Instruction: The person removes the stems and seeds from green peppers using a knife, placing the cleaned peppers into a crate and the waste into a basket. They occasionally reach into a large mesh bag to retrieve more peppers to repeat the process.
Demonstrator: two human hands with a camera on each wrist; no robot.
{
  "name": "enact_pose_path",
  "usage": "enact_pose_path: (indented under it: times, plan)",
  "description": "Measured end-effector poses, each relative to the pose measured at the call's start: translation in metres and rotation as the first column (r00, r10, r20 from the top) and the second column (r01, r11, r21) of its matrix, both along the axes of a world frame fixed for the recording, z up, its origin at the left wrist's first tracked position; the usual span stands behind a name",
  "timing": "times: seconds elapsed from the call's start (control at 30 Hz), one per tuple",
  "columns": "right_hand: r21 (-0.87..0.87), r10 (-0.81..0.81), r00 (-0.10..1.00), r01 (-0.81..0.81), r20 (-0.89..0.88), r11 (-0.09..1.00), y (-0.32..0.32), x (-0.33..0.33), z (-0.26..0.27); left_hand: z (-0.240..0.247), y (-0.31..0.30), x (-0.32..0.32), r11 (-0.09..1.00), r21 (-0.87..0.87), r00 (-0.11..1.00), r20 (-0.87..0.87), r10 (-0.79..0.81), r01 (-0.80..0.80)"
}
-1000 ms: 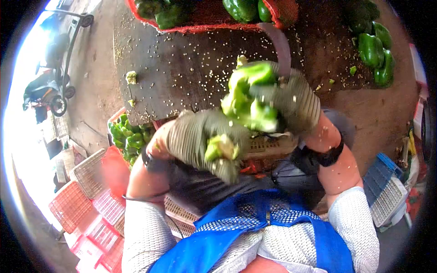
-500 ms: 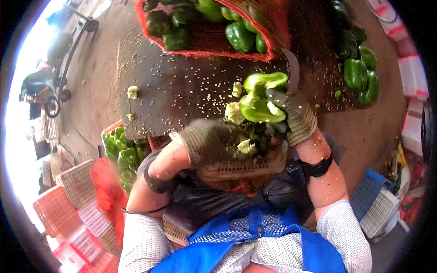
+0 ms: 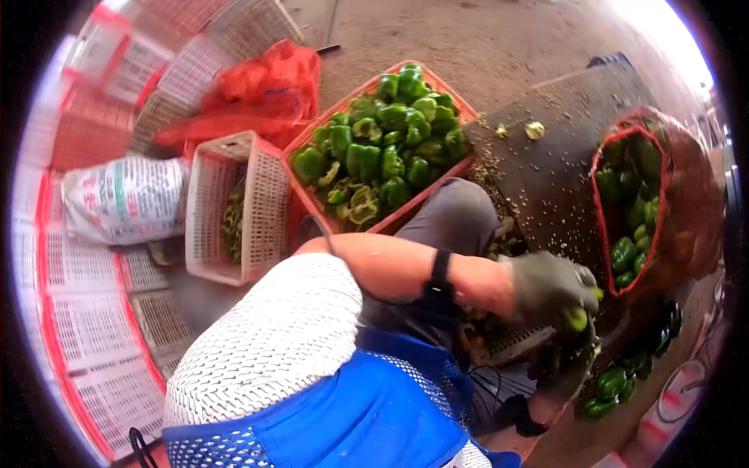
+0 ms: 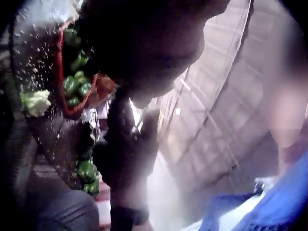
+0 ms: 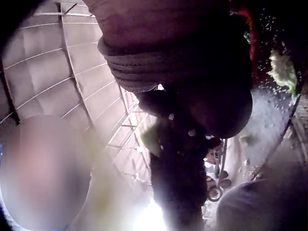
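Observation:
Both hands wear dark-palmed knit gloves and meet in front of the right knee in the head view. My left hand [image 3: 550, 290] curls its fingers round a green bell pepper [image 3: 576, 319], of which only small bits show. Just below it, my right hand [image 3: 563, 366] is shadowed and blurred, with a thin curved knife blade [image 3: 591, 360] along its outer side. A pale green pepper piece [image 5: 151, 139] shows beside the dark glove in the right wrist view. Beyond the hands, a board [image 3: 546, 148] is scattered with seeds and a pepper core [image 3: 534, 130].
A red crate [image 3: 406, 212] heaped with cut peppers stands left of the board, beside a white crate [image 3: 265, 210]. A red mesh bag [image 3: 690, 195] of whole peppers lies on the board; loose peppers [image 3: 612, 384] lie nearer. Red netting [image 3: 265, 86] and a printed sack [image 3: 125, 199] are farther left.
The head view has swung left, bringing the pepper-filled crate to the middle and the hands to the right. The hands have come together; the open pepper half seen in the right hand is now mostly hidden.

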State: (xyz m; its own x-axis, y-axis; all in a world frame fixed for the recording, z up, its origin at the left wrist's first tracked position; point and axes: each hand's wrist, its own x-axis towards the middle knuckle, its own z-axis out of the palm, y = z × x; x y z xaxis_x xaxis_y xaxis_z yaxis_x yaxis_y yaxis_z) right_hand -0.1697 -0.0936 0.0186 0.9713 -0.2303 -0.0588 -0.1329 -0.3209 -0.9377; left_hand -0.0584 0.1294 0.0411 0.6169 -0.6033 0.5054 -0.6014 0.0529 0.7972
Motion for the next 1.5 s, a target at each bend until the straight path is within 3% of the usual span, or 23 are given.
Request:
enact_pose_path:
  times: [0.03,0.07,0.1,0.13,0.23,0.27,0.3,0.33,0.37,0.47,0.53,0.6,0.67,0.73,0.8,0.93,1.0,1.03,1.17,1.2,1.23,1.33,1.5]
  plan:
    - [0.035,0.023,1.000,-0.024,0.009,0.999,0.006,0.003,0.010,0.012,0.035,-0.003,0.997,-0.017,0.996,-0.025,0.081,-0.081]
    - [0.165,0.024,1.000,-0.025,0.007,0.986,0.011,0.005,0.020,-0.012,0.054,-0.004,0.947,-0.228,0.973,-0.084,0.213,-0.227]
    - [0.324,0.027,1.000,-0.025,-0.003,0.946,0.017,0.008,0.029,0.007,0.113,-0.002,0.973,0.020,0.964,0.141,0.226,-0.231]
    - [0.454,0.037,0.999,-0.030,-0.007,0.890,0.023,0.010,0.038,-0.001,0.143,-0.013,0.916,-0.156,0.912,-0.253,0.325,-0.369]
    - [0.639,0.127,0.992,-0.095,-0.004,0.763,0.039,0.013,0.051,-0.082,0.252,-0.035,0.631,-0.181,0.598,-0.584,0.548,-0.755]
    - [0.667,0.157,0.988,-0.116,-0.001,0.736,0.044,0.013,0.052,-0.083,0.287,-0.046,0.458,0.156,0.373,-0.388,0.843,-0.875]
    - [0.686,0.162,0.987,-0.106,-0.017,0.720,0.050,0.013,0.051,-0.094,0.325,-0.053,0.316,0.247,0.270,-0.201,0.942,-0.916]
    - [0.697,0.162,0.986,-0.095,-0.031,0.711,0.055,0.012,0.050,-0.097,0.355,-0.063,0.254,0.348,0.222,-0.128,0.967,-0.903]
    - [0.707,0.127,0.989,-0.034,-0.079,0.706,0.055,0.010,0.047,-0.108,0.381,-0.068,0.335,0.314,0.168,-0.459,0.873,-0.888]
    - [0.723,0.039,0.984,0.100,-0.174,0.684,0.057,0.008,0.042,-0.146,0.435,-0.066,0.411,0.047,0.222,-0.783,0.581,-0.910]
    - [0.726,0.010,0.984,0.123,-0.176,0.677,0.053,0.011,0.039,-0.170,0.472,-0.048,0.368,0.588,0.044,-0.491,0.870,-0.720]
    - [0.729,-0.019,0.984,0.145,-0.178,0.669,0.049,0.015,0.036,-0.177,0.492,-0.032,0.143,0.884,-0.006,-0.163,0.987,-0.444]
    - [0.715,-0.020,0.987,0.129,-0.159,0.687,0.051,0.018,0.039,-0.169,0.493,-0.020,-0.086,0.975,-0.015,0.085,0.996,-0.204]
    - [0.684,0.005,0.992,0.084,-0.128,0.725,0.054,0.020,0.046,-0.141,0.477,-0.023,-0.347,0.858,0.028,0.385,0.922,-0.378]
    - [0.644,0.019,0.991,0.069,-0.129,0.762,0.061,0.023,0.045,-0.184,0.506,-0.011,-0.280,0.715,0.181,0.494,0.850,-0.641]
    - [0.654,-0.052,0.950,0.251,-0.307,0.714,0.097,0.040,0.045,-0.213,0.479,0.002,-0.225,0.894,0.221,0.327,0.919,-0.388]
    - [0.576,-0.028,0.958,0.195,-0.286,0.794,0.093,0.050,0.040,-0.192,0.462,0.002,-0.183,0.935,0.212,0.254,0.944,-0.304]
    - [0.534,-0.017,0.965,0.159,-0.261,0.830,0.091,0.054,0.039,-0.195,0.463,-0.007,-0.124,0.924,0.242,0.221,0.945,-0.363]
    - [0.577,-0.016,0.955,0.192,-0.295,0.794,0.118,0.084,0.045,-0.232,0.453,-0.024,-0.369,0.816,0.294,0.523,0.800,-0.445]
    - [0.578,-0.046,0.948,0.230,-0.315,0.783,0.125,0.093,0.048,-0.247,0.447,-0.023,-0.443,0.748,0.277,0.619,0.735,-0.495]
    - [0.613,-0.041,0.963,0.202,-0.267,0.764,0.133,0.098,0.051,-0.258,0.445,-0.018,-0.412,0.592,0.170,0.689,0.705,-0.692]
    - [0.600,-0.052,0.975,0.175,-0.218,0.781,0.119,0.093,0.063,-0.268,0.447,-0.021,-0.661,0.577,0.290,0.815,0.502,-0.479]
    - [0.569,-0.120,0.973,0.214,-0.198,0.794,0.102,0.068,0.069,-0.261,0.459,-0.008,-0.486,0.774,0.323,0.619,0.716,-0.406]
